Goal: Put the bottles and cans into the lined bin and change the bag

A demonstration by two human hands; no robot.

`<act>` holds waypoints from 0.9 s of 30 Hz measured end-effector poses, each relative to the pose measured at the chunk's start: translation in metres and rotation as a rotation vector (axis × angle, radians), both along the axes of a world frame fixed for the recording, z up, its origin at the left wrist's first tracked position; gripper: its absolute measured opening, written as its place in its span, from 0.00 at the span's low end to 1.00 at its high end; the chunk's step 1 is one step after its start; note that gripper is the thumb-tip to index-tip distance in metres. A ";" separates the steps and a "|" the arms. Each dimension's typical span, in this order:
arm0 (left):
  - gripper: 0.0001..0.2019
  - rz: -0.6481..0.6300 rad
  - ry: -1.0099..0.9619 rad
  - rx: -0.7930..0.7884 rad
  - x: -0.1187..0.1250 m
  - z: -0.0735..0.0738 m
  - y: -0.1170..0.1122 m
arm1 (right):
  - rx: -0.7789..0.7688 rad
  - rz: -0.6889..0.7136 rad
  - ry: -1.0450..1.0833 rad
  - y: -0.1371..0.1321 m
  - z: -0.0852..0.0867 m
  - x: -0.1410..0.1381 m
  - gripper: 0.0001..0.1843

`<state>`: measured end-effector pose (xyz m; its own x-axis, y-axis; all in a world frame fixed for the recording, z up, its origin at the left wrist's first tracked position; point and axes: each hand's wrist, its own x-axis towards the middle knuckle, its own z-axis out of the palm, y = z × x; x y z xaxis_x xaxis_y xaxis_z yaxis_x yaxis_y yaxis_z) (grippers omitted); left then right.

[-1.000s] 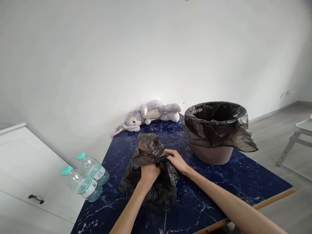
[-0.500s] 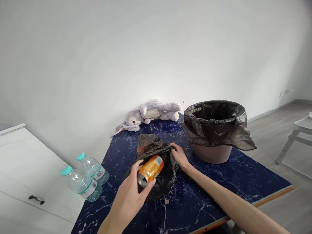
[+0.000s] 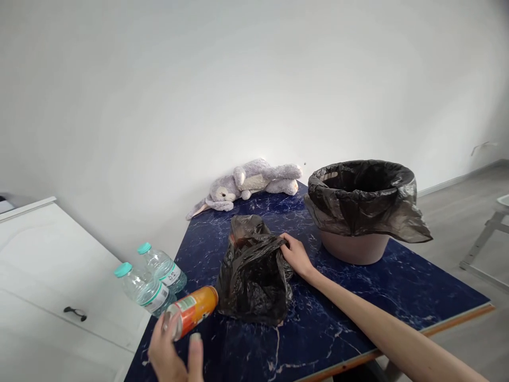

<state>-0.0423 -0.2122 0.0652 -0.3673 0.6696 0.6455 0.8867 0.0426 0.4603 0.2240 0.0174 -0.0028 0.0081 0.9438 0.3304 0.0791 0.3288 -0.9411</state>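
Observation:
At the lower left, my left hand (image 3: pixel 173 350) is slightly blurred, its thumb and fingers apart. Its fingertips are at the metal end of an orange drink can (image 3: pixel 194 310), which lies on its side beside the bottles. The thumb stands off the can. My right hand (image 3: pixel 296 255) pinches the rim of a black plastic bag (image 3: pixel 254 278) on the table. The bag's mouth gapes toward me, and its inside is dark. Two clear water bottles with teal caps stand at the table's left edge: a nearer bottle (image 3: pixel 145 292) and a farther bottle (image 3: pixel 165 270).
A pinkish bin (image 3: pixel 353 248) with a black liner (image 3: pixel 361 212) folded over its rim stands at right on the blue marbled table (image 3: pixel 318 339). A grey plush rabbit (image 3: pixel 254 183) lies by the wall. At left is a white cabinet (image 3: pixel 51 265).
My left hand has moved the can from the bag's mouth leftward to beside the bottles, and its grip has loosened. My right hand stays on the bag. The view has shifted slightly.

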 end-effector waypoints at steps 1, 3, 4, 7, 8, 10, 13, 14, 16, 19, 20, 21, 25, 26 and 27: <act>0.32 0.003 0.045 -0.022 0.010 -0.006 0.005 | 0.004 0.005 -0.012 0.000 -0.001 0.000 0.11; 0.35 0.038 0.152 -0.027 0.019 -0.008 0.019 | 0.007 0.009 -0.031 0.001 -0.002 0.000 0.11; 0.37 0.054 0.213 -0.026 0.018 -0.007 0.026 | 0.008 0.007 -0.037 0.002 -0.003 0.000 0.11; 0.39 0.042 0.335 -0.141 -0.003 0.001 0.047 | 0.007 -0.004 -0.045 0.005 -0.005 0.002 0.10; 0.39 0.012 0.332 -0.234 -0.013 0.002 0.053 | 0.006 -0.002 -0.046 0.005 -0.006 0.002 0.10; 0.36 -0.067 0.312 -0.422 -0.028 0.002 0.062 | 0.007 0.010 -0.048 0.005 -0.005 0.002 0.11; 0.29 -0.165 0.262 -0.515 -0.034 0.000 0.066 | 0.008 0.031 -0.053 0.004 -0.004 0.001 0.12; 0.30 -0.182 0.206 -0.495 -0.031 0.001 0.065 | 0.007 0.036 -0.056 0.003 -0.004 0.001 0.12; 0.34 -0.191 0.002 -0.456 -0.024 0.007 0.059 | 0.007 0.043 -0.060 0.002 -0.003 0.000 0.11; 0.43 -0.157 -0.367 -0.393 -0.016 0.018 0.047 | 0.003 0.047 -0.065 0.003 -0.004 0.001 0.12; 0.45 -0.145 -0.462 -0.352 -0.016 0.021 0.042 | 0.001 0.046 -0.065 0.003 -0.004 0.001 0.12; 0.46 -0.134 -0.538 -0.306 -0.018 0.024 0.037 | 0.000 0.045 -0.065 0.003 -0.004 0.001 0.12; 0.44 -0.116 -0.712 -0.164 -0.036 0.018 0.020 | 0.000 0.042 -0.060 0.003 -0.004 0.000 0.13; 0.42 -0.100 -0.730 -0.126 -0.042 0.014 0.016 | -0.001 0.042 -0.058 0.003 -0.004 0.000 0.13; 0.39 -0.073 -0.735 -0.079 -0.049 0.009 0.013 | -0.001 0.042 -0.057 0.003 -0.005 0.000 0.12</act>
